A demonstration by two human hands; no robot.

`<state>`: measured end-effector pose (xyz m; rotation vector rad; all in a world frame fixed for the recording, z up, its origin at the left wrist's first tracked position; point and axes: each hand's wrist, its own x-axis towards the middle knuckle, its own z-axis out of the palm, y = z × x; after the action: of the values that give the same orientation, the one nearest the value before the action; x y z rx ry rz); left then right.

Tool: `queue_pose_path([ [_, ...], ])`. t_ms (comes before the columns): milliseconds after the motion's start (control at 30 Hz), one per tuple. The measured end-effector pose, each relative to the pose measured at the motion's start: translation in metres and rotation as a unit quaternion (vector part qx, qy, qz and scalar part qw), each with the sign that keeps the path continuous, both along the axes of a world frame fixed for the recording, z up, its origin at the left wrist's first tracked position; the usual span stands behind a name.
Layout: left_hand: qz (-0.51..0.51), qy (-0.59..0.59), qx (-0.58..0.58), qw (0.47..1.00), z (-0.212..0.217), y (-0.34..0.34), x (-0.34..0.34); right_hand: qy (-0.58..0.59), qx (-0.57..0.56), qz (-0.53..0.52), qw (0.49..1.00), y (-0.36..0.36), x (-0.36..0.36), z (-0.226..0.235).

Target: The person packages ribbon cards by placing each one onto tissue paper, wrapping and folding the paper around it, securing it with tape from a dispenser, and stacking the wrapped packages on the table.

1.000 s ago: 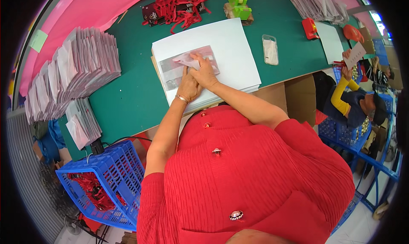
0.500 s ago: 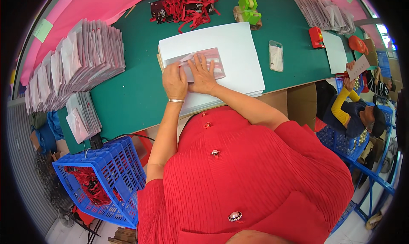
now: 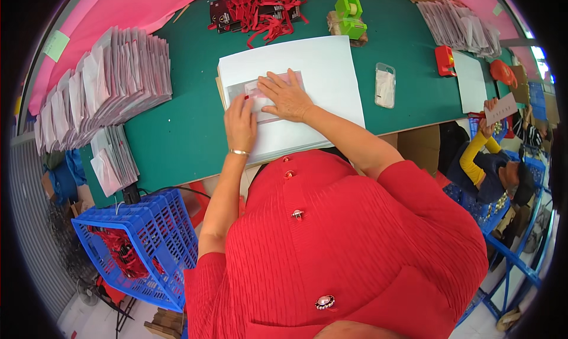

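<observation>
A flat, clear plastic packet with pinkish-white contents (image 3: 235,93) lies on a stack of large white sheets (image 3: 331,72). My right hand (image 3: 288,100) rests flat on the packet, fingers stretched out toward its upper part. At the packet's near left side is my left hand (image 3: 240,124), its fingers bent and held together. A small red spot shows by the left fingertips; what they pinch is hidden. A metal bangle circles the left wrist.
Packed sleeves (image 3: 127,66) stand in a tall pile at left, above a smaller bundle (image 3: 115,161). Red ribbons (image 3: 269,13), a green tape dispenser (image 3: 350,16) and a clear case (image 3: 384,85) lie farther off. A blue crate (image 3: 142,238) stands at lower left. Another person (image 3: 482,155) works at right.
My left hand has moved down and slightly left, off the packet's upper part. My right hand has shifted slightly right and still lies flat on the packet.
</observation>
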<state>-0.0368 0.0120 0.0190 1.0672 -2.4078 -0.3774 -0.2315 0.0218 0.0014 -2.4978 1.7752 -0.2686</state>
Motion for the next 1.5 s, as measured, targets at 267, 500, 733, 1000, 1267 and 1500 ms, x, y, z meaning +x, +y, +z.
queue_pose_path([
  [267, 0.399, 0.578, 0.578, 0.415, 0.0, 0.057, -0.019, -0.027, 0.026, -0.007, 0.999, 0.004, 0.0, 0.0],
  [500, 0.429, 0.564, 0.599, 0.372, -0.014, 0.051, -0.029, -0.043, 0.058, 0.004, 0.997, 0.0, -0.005, 0.006],
  [733, 0.442, 0.578, 0.488, 0.482, 0.001, 0.022, -0.069, -0.073, 0.037, 0.012, 0.997, -0.01, -0.005, 0.007],
  [1000, 0.33, 0.576, 0.419, 0.619, 0.009, 0.017, -0.032, -0.221, 0.035, -0.1, 0.969, -0.037, -0.003, 0.022],
  [1267, 0.192, 0.577, 0.456, 0.65, 0.091, -0.024, 0.05, -0.559, 0.489, -0.044, 0.668, -0.117, 0.013, 0.115],
  [1500, 0.196, 0.677, 0.336, 0.625, 0.16, -0.057, 0.115, -0.624, 0.502, 0.023, 0.598, -0.175, 0.098, 0.167],
])
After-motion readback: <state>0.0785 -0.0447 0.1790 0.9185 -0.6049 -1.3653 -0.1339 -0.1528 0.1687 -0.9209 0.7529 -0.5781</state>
